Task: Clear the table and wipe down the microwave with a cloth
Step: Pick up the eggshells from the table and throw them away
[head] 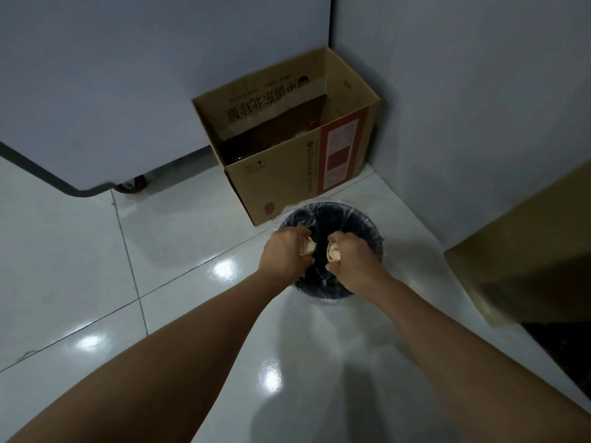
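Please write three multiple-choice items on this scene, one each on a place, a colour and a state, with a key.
1. Where does the cardboard box stand?
A. in the wall corner behind the bin
B. on a table
C. inside the bin

2. What colour is the inside of the waste bin?
A. red
B. black
C. yellow

3. What is the state of the hands?
A. both flat and empty
B. one behind the back
C. each grips pale scraps over the bin

Key: 1 A, the box sits on the floor where the walls meet. 2 B, its liner is dark. 3 C, left hand and right hand curl round scraps.
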A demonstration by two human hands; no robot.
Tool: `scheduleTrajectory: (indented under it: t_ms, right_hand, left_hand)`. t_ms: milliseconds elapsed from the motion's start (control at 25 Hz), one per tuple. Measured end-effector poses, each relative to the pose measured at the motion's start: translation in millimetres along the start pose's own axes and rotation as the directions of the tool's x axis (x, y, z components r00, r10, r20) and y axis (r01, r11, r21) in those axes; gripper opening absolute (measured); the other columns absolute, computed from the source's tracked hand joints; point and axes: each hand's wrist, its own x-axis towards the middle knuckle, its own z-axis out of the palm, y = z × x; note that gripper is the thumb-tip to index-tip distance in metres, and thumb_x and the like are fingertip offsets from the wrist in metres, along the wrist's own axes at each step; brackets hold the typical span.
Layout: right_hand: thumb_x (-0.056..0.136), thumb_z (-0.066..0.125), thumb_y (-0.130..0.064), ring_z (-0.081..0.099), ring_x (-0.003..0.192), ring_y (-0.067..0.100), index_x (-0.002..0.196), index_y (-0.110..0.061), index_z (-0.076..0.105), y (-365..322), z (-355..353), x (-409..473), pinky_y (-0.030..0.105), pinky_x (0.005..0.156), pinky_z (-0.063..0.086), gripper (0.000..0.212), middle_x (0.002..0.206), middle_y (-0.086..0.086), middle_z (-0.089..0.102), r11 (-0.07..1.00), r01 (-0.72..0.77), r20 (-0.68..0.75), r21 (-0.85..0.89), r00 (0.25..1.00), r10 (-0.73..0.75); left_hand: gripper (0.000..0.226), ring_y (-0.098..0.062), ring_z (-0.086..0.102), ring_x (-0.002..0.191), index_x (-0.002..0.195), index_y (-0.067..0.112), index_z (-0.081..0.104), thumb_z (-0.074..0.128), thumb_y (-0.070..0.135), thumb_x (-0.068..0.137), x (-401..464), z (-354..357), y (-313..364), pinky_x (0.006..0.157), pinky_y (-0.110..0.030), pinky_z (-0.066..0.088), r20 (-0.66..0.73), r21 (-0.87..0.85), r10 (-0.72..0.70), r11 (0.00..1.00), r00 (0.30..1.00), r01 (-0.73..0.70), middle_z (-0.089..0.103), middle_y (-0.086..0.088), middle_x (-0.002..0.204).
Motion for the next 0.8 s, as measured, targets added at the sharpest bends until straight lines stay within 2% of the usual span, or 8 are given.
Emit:
scheduleTrajectory:
  t_ms: [200,360,520,800]
  right_hand:
    - [0.084,0.068,-0.021,0.042,0.125,0.029,0.138,-0.013,0.038,15,22,11,0.038,0.102,0.041,0.063,0.133,0.010,0.045,0.999,-0.016,0.058,-0.036,0.998,0.018]
    - [0.084,0.067,-0.025,0.034,0.130,0.027,0.141,-0.014,0.031,4,4,-5,0.040,0.107,0.036,0.068,0.140,0.008,0.040,0.994,-0.016,0.118,-0.112,0.993,0.030]
    - [0.085,0.067,-0.023,0.035,0.131,0.027,0.140,-0.014,0.032,-38,-49,-42,0.039,0.107,0.036,0.066,0.140,0.009,0.040,0.990,0.001,0.164,-0.139,0.986,0.022]
    - [0.086,0.064,-0.020,0.037,0.130,0.025,0.138,-0.014,0.036,-155,-189,-113,0.035,0.107,0.035,0.060,0.140,0.007,0.041,0.976,0.124,0.162,-0.180,0.982,-0.095]
  left_hand:
    - [0.054,-0.022,0.059,0.111,0.129,0.020,0.053,0.070,0.019,0.078,14,22,-11,0.089,-0.031,0.051,-0.010,0.043,0.049,0.998,0.999,-0.048,0.061,-0.003,0.124]
    - [0.057,-0.022,0.057,0.112,0.131,0.022,0.051,0.071,0.019,0.078,4,-2,-5,0.089,-0.035,0.053,0.013,0.070,0.050,0.996,0.999,-0.051,0.059,-0.003,0.127]
    - [0.054,-0.025,0.057,0.112,0.132,0.023,0.048,0.067,0.020,0.082,-26,-69,19,0.083,-0.034,0.050,0.013,0.077,0.019,0.997,1.000,-0.020,0.059,-0.004,0.126]
    - [0.054,-0.025,0.057,0.113,0.133,0.022,0.044,0.066,0.025,0.084,-94,-241,74,0.085,-0.036,0.053,-0.017,0.125,-0.072,0.989,0.997,0.073,0.058,-0.003,0.129]
